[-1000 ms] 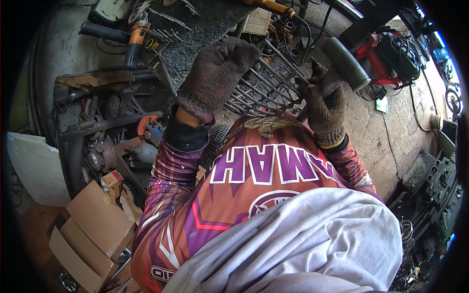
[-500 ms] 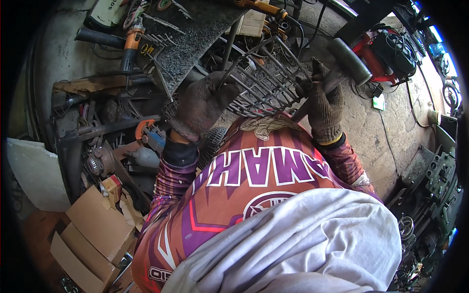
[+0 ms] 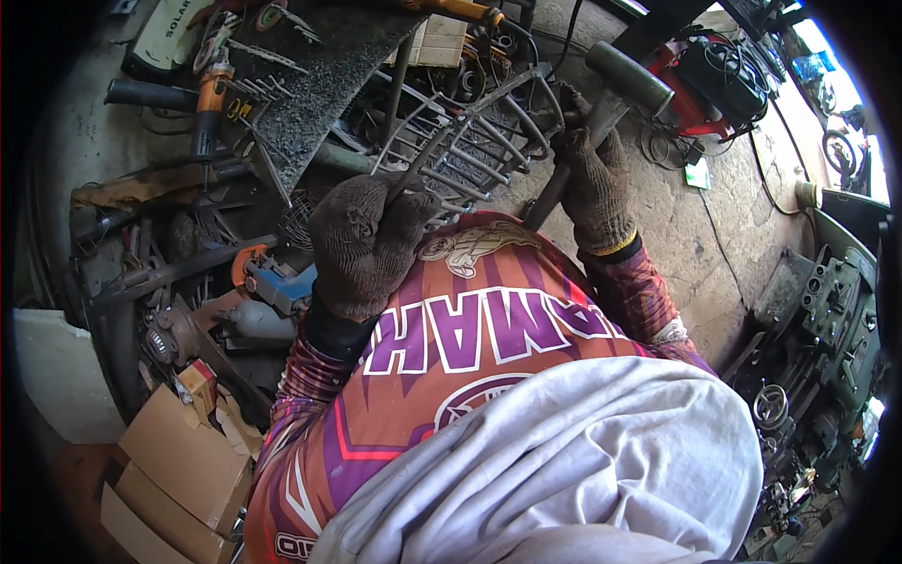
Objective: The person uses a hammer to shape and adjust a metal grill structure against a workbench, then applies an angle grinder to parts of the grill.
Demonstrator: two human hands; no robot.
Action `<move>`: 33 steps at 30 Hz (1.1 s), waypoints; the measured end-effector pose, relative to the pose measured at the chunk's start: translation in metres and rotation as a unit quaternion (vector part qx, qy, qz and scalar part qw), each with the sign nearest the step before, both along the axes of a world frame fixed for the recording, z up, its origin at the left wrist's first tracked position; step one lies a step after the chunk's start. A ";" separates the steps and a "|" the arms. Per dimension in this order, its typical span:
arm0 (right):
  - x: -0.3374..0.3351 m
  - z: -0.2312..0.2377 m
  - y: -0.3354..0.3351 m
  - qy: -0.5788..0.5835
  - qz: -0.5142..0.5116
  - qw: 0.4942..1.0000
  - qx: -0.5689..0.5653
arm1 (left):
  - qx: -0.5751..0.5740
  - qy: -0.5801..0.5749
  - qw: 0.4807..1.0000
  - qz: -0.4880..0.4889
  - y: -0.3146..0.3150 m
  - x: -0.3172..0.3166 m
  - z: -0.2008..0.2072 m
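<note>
A welded metal rack of parallel rods, shaped like a basket or grate, is held up tilted in front of my chest. My left hand, in a dark knitted glove, is closed round its near-left edge. In my gloved right hand is a hammer with a thick cylindrical head; its handle runs down through the closed fingers. The fingertips of that hand also seem to touch the rack's right end, though the contact is partly hidden.
A metal worktable at the upper left bears an orange angle grinder and loose rods. Tools and scrap lie below it, beside an open cardboard box. A red-and-black machine with cables sits on the floor at right, above green machinery.
The rack has turned and tilted in my hands, so its bars show at another angle. My left hand has rolled and come lower; the hammer stays in my right. The whole view has shifted slightly.
</note>
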State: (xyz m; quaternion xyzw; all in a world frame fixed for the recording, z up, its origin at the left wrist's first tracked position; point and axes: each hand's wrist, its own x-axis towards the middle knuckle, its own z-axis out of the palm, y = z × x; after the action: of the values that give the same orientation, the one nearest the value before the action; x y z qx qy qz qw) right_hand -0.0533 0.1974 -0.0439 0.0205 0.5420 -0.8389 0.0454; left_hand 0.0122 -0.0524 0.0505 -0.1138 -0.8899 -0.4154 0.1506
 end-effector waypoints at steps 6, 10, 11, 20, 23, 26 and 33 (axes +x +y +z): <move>0.006 0.020 -0.006 0.113 -0.049 0.989 0.084 | -0.028 -0.020 0.999 0.034 0.004 0.001 0.004; 0.018 0.028 0.005 0.159 0.044 0.978 0.125 | 0.018 -0.014 0.997 0.075 -0.002 -0.009 0.000; 0.024 0.031 0.009 0.165 0.089 0.974 0.128 | 0.035 -0.010 0.997 0.073 -0.004 -0.011 -0.001; 0.033 0.071 -0.009 0.184 0.087 0.890 0.408 | -0.105 0.065 0.989 0.075 -0.014 -0.020 -0.005; 0.035 0.071 -0.007 0.226 0.059 0.947 0.220 | -0.096 0.052 0.988 0.109 -0.012 -0.029 0.001; 0.027 0.097 -0.023 0.253 0.036 0.900 0.353 | -0.147 0.111 0.978 0.102 -0.018 -0.032 -0.001; 0.032 0.068 0.000 0.195 0.102 0.883 0.414 | -0.080 0.074 0.989 0.104 -0.027 -0.023 0.006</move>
State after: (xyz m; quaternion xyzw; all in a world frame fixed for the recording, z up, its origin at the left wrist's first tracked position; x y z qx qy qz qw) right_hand -0.0211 0.1978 0.0238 -0.1820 0.8372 -0.5155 0.0114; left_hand -0.0105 -0.0792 0.0563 -0.0632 -0.9135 -0.3153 0.2491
